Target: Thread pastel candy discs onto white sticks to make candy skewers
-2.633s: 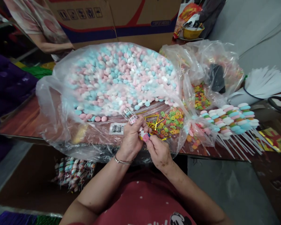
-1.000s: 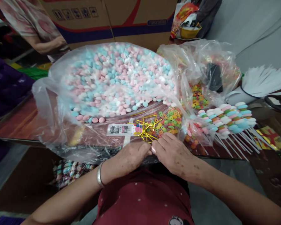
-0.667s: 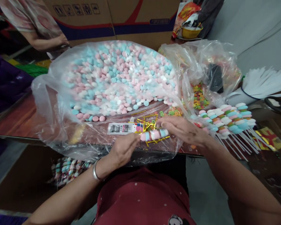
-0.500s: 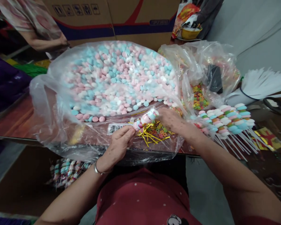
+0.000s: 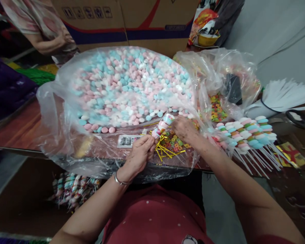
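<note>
We list 1 wrapped skewer (image 5: 163, 124), its print too small to read, gripped in the left hand (image 5: 141, 152) near gold ties (image 5: 165, 151); the right hand (image 5: 184, 129) just beside, hold unclear; 1 label (image 5: 126, 141), illegible; 1 carton (image 5: 152, 21), 5 pictograms in row.

The 2 arms angle inward from the lower corners. The left forearm (image 5: 99, 203) slants up and right to a nearly straight left wrist (image 5: 124, 174); the left hand (image 5: 142, 152), just below the centre of the frame, has its fingers curled tight and thumb pressed on top. The right forearm (image 5: 223, 166) slopes up and left, its right hand (image 5: 184, 128) slightly higher, back upward, fingers bent and fingertips indistinct.
</note>
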### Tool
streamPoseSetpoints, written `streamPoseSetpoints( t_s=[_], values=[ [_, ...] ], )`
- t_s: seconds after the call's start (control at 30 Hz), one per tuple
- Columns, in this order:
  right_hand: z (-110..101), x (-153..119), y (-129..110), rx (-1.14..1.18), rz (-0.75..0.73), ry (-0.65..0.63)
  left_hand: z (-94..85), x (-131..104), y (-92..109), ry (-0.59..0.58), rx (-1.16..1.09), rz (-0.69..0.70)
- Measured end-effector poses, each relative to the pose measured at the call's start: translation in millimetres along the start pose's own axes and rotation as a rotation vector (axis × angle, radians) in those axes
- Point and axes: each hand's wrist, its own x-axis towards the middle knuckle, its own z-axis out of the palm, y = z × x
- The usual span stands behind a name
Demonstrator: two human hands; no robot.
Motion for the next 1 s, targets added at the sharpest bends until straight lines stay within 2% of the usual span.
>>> streamPoseSetpoints(
  t_s=[0.03, 0.1, 0.17, 0.23, 0.33, 0.47, 0.57, 0.63, 0.7, 0.8, 0.83, 0.9, 1.0],
  values=[
    [-1.1, -2.9, -8.0, 0.074, 0.073, 0.022, 2.5, 0.8, 0.2, -0.01, -0.004, -0.009],
    [-2.0, -10.6, -26.9, 0.399, 0.264, 0.081, 6.8, 1.7, 0.1, -0.035, 0.004, -0.017],
    [-0.7, -18.5, -45.4, 0.768, 0.32, 0.144, 9.1, 1.8, -1.3, -0.054, 0.034, -0.005],
    [1.7, -24.4, -59.0, 1.034, 0.32, 0.22, 9.3, 1.1, -4.3, -0.059, 0.08, 0.033],
    [3.7, -29.1, -68.0, 1.2, 0.348, 0.268, 7.5, -0.4, -10.9, -0.029, 0.145, 0.118],
    [1.7, -32.1, -70.9, 1.216, 0.351, 0.215, 4.5, -0.1, -19.1, 0.001, 0.133, 0.195],
    [1.2, -35.2, -74.9, 1.103, 0.279, 0.219, 2.2, 1.9, -21.1, 0.04, 0.132, 0.242],
    [0.9, -37.6, -77.0, 0.827, 0.174, 0.318, 0.4, 3.7, -18.9, 0.085, 0.201, 0.254],
    [-1.9, -39.7, -76.0, 0.426, -0.001, 0.445, -1.2, 5.9, -13.2, 0.096, 0.33, 0.255],
    [-14.6, -41.0, -68.3, -0.017, -0.361, 0.546, -2.5, 9.0, -0.1, 0.003, 0.527, 0.226],
    [-21.0, -40.9, -65.0, -0.082, -0.466, 0.536, -2.5, 9.6, 4.6, -0.052, 0.563, 0.187],
    [-35.4, -40.4, -59.0, -0.132, -0.609, 0.439, -2.1, 9.6, 13.0, -0.18, 0.588, 0.063],
    [-54.2, -41.0, -54.8, -0.119, -0.69, 0.257, -0.2, 7.2, 21.9, -0.316, 0.567, -0.139]
  ],
)
